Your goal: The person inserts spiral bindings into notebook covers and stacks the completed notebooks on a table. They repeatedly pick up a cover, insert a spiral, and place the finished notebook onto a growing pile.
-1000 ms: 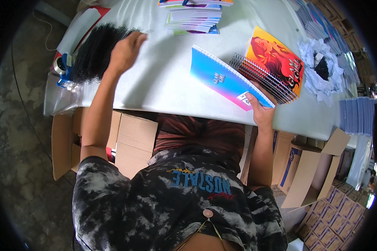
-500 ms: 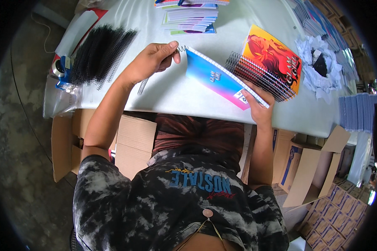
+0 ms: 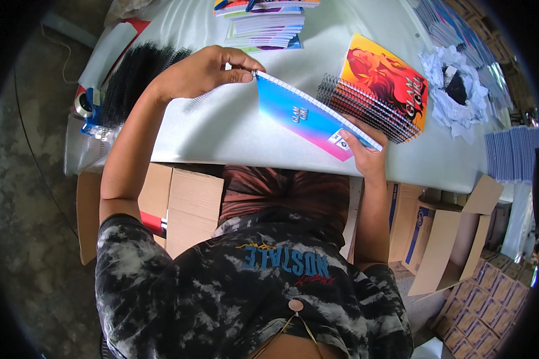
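Observation:
My right hand [image 3: 365,149] grips a thin notebook [image 3: 299,116] with a blue-to-pink cover by its lower right end, thumb on the cover. The notebook is tilted above the table, its punched white edge facing up and away. At its far left corner my left hand [image 3: 212,72] is closed, thumb and forefinger pinching a spiral wire coil [image 3: 255,73] at the first holes. Most of this coil is hidden by the hand; a blurred length shows under the wrist. Just beyond my right hand lies a stack of spiral-bound notebooks [image 3: 386,75] with an orange and red cover.
Loose black coils [image 3: 141,78] lie in a heap at the left, near a blue tape dispenser [image 3: 90,110]. A notebook stack [image 3: 263,30] stands at the far middle. Crumpled white paper [image 3: 455,90] sits at the right. Open cardboard boxes [image 3: 194,206] are below the table's near edge.
My left hand has moved in to the notebook's corner, and the stretch of coil visible between them has shortened. My right hand and the notebook have shifted slightly left.

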### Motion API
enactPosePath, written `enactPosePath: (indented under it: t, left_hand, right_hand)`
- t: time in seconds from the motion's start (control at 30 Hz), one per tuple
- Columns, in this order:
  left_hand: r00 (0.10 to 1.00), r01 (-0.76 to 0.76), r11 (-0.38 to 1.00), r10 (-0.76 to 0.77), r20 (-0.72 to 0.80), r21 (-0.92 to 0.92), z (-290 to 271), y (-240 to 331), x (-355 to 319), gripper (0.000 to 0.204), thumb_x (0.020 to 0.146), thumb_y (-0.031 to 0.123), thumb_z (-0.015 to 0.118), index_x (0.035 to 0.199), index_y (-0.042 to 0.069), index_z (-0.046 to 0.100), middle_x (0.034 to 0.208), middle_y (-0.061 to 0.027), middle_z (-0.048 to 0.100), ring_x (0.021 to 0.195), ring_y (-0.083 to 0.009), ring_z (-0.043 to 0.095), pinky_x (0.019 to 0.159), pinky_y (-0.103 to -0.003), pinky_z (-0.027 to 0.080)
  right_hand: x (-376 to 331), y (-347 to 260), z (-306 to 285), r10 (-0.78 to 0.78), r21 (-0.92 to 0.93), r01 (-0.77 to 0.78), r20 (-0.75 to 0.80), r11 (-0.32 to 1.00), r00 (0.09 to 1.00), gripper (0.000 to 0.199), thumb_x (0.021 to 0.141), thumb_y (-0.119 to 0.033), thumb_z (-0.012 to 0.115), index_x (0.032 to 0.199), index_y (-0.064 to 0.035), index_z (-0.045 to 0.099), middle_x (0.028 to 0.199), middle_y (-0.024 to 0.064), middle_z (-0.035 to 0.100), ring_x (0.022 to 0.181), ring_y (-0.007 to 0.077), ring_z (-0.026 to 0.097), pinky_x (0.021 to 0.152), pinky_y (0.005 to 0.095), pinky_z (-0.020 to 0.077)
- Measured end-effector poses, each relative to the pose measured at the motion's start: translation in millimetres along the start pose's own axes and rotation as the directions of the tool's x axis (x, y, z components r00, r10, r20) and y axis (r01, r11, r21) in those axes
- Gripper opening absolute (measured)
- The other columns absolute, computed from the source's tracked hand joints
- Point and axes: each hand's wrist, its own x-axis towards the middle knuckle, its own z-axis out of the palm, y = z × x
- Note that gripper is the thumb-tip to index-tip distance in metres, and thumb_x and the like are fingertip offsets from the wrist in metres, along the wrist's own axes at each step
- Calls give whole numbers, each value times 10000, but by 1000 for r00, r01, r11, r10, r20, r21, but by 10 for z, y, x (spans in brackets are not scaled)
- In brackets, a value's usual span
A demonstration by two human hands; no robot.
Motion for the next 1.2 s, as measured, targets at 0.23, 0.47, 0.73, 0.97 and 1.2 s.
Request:
enactPosePath:
  t: [0.23,0.47,0.73,0.97,1.2]
  left_hand:
    - [996,-89,992,87,-24,-88,4,31,-4,263,873,171,575,1084,18,612,1035,-51,614,865,-158,556,832,-312,450]
    - [993,-110,902,120,2,418,36,174,-21,248,855,132,582,1077,22,583,1067,-175,593,960,-318,575,839,-362,464]
    - [949,-144,686,300,-97,713,155,338,-47,200,756,168,685,896,58,594,871,-78,597,906,-256,576,876,-368,415]
    - [937,-161,649,336,-90,744,159,247,-115,253,701,171,712,899,83,581,862,-45,592,860,-216,568,807,-333,423]
    - [945,-185,610,325,-31,770,146,373,-166,250,706,210,709,882,91,578,826,-27,591,836,-211,579,841,-336,418]
  right_hand:
    - [-21,12,36,-8,40,10,-36,999,999,239,811,15,619,1049,37,634,917,63,666,729,57,550,655,198,452]
    - [-69,41,107,-32,-48,27,-90,998,995,240,820,18,601,1058,35,632,908,56,674,705,58,551,640,198,447]
    - [-82,35,159,-193,-124,192,3,974,981,296,777,73,568,1067,51,621,1030,163,655,917,204,649,803,268,490]
    - [-124,30,196,-222,-147,222,16,964,975,320,763,95,550,1072,49,619,1037,176,649,949,241,645,828,288,490]
    - [-150,51,222,-290,-142,291,33,946,957,304,774,61,562,1071,40,622,1046,175,646,954,254,644,833,299,491]
